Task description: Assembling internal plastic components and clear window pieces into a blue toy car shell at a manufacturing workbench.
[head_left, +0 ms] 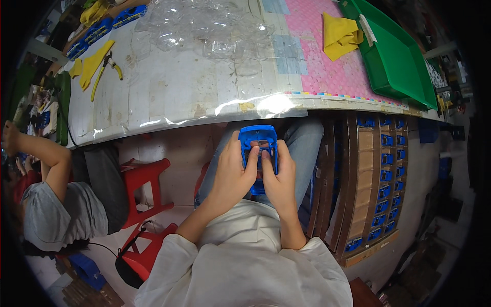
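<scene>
Both my hands hold a blue plastic toy car body (259, 131) over my lap, just in front of the table edge. Its hollow side faces up. My left hand (236, 162) grips the left side, and my right hand (277, 168) grips the right side. Both thumbs reach into the opening and press close together near its middle, over what looks like a clear part. The fingers beneath the body are mostly hidden.
Clear plastic pieces (204, 28) pile on the white table (179, 92). Yellow-handled pliers (106, 71), yellow cloths (341, 37) and a green tray (396, 66) lie there too. Cardboard trays of blue car bodies (365, 179) stand right. A co-worker (66, 199) sits left near red stools (148, 187).
</scene>
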Demonstrator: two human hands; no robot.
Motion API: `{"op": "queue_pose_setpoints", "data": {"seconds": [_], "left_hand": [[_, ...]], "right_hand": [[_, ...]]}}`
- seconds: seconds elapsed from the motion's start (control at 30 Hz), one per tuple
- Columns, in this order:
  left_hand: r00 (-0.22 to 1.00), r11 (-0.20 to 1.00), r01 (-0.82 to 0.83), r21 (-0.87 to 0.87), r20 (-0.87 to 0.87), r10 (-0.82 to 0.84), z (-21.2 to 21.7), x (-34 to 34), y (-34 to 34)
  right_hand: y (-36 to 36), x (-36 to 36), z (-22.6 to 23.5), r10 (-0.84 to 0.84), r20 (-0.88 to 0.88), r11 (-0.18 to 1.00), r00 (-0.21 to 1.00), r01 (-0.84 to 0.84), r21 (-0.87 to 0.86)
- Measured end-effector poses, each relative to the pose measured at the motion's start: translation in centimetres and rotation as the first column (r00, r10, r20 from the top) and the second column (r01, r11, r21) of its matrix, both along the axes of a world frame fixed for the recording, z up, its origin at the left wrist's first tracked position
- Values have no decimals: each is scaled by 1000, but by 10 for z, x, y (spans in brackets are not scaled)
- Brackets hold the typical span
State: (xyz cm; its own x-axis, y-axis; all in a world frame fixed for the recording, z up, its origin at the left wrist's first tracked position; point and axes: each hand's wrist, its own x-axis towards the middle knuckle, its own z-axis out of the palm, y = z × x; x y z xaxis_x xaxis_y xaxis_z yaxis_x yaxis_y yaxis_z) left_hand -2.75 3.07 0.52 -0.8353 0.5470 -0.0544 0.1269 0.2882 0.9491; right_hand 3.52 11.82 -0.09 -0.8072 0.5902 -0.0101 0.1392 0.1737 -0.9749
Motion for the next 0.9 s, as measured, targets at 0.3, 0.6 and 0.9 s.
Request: {"op": "queue_pose_setpoints", "data": {"seconds": [0.3, 0.6, 0.9], "left_hand": [[996, 997, -75, 28, -38, 76, -8, 2, 2], [986, 982, -111, 152, -103, 127, -6, -4, 3], [995, 973, -100, 210, 47, 93, -16, -7, 1]], "right_hand": [[1, -3, 1, 0, -10, 1000, 1000, 0, 16], [6, 11, -3, 218, -43, 916, 975, -220, -337], [1, 10, -9, 134, -67, 946, 989, -148, -289]]}}
